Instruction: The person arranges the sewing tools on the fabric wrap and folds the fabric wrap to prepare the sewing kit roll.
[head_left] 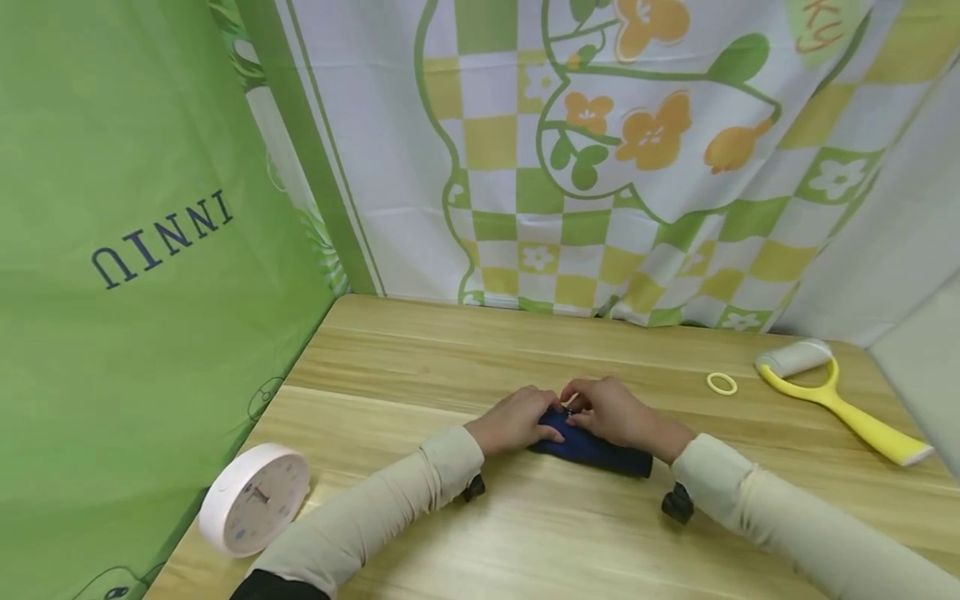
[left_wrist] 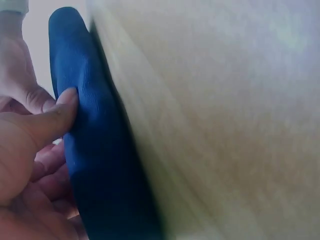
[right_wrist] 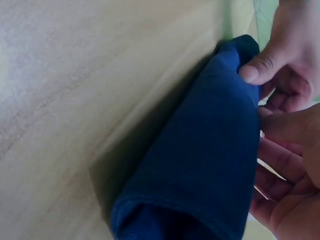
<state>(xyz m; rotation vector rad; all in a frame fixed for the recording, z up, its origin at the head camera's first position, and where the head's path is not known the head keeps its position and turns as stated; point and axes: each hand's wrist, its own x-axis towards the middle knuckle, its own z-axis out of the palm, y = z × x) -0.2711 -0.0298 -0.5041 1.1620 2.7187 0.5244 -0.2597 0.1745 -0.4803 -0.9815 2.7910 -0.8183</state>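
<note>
A long dark blue cloth piece lies on the table under both hands. It looks like a folded tube, and the right wrist view shows a hollow, hemmed end. With its thumb pressed on the near side, my left hand pinches the cloth's left part, its other fingers behind. My right hand has bent fingers and thumb pinching at the top edge, close to the left fingertips. A small dark, shiny bit shows between the hands; its kind is unclear.
A round pink clock stands at the table's left edge. At the right lie a yellow ring and a lint roller with a yellow handle. A patterned curtain hangs behind the table, green cloth at the left.
</note>
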